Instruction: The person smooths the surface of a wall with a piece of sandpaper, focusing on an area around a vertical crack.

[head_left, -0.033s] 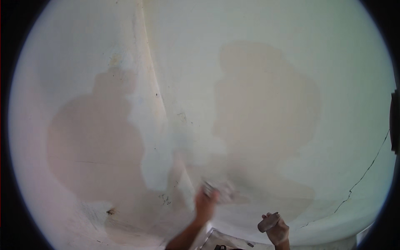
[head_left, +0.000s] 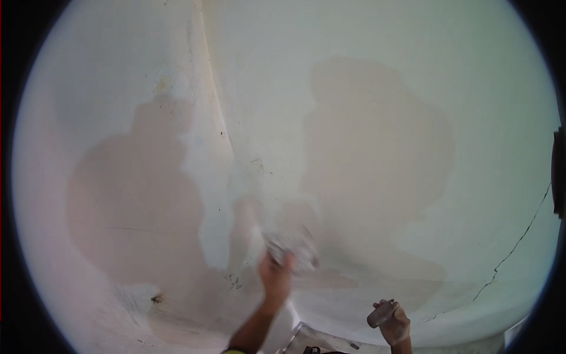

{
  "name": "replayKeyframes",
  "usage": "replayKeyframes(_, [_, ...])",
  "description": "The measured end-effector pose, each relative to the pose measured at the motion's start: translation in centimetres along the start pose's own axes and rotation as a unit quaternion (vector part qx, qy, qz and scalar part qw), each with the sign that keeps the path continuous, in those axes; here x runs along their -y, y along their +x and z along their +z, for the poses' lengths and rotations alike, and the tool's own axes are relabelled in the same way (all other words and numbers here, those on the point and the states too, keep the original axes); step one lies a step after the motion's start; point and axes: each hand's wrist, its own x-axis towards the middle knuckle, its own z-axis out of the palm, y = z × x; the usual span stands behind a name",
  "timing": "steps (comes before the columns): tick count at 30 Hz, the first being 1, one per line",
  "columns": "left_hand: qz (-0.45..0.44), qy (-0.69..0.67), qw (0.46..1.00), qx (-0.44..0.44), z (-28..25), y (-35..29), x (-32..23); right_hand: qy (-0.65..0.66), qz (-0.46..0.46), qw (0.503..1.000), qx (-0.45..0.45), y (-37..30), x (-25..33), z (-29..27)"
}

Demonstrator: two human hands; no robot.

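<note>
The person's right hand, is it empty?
No, the right hand grips a brownish-grey, rounded object, though its exact kind is unclear.

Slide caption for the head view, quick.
Left hand holding blurred pale object near wall corner; right hand gripping brownish object.

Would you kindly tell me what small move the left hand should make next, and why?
Probably the left hand should bring its blurred pale object leftward to the dark specks on the left wall: those marks lie close to this hand, while the right hand sits farther away, holding a brownish block.
</note>
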Motion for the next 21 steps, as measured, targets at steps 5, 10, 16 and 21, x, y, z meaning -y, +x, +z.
replayKeyframes(5, [0.398, 0.003, 0.911, -0.109, 4.8, 14.2, -14.3, -0.101, -0.032, 0.994, 0.029, 0.5, 0.5, -1.6])
replayKeyframes(10, [0.613, 0.177, 0.761, -0.118, 10.3, 23.9, -21.7, -0.094, 0.018, 0.995, 0.006, 0.4, -2.1, -2.0])
replayKeyframes(16, [0.643, 0.17, 0.747, 0.008, 12.7, 23.4, -14.8, -0.087, 0.063, 0.994, -0.029, 0.6, -4.5, -3.9])
replayKeyframes(21, [0.539, 0.282, 0.789, 0.085, 9.6, 13.3, -2.0, -0.112, 0.104, 0.988, 0.019, -0.1, -4.3, -3.7])
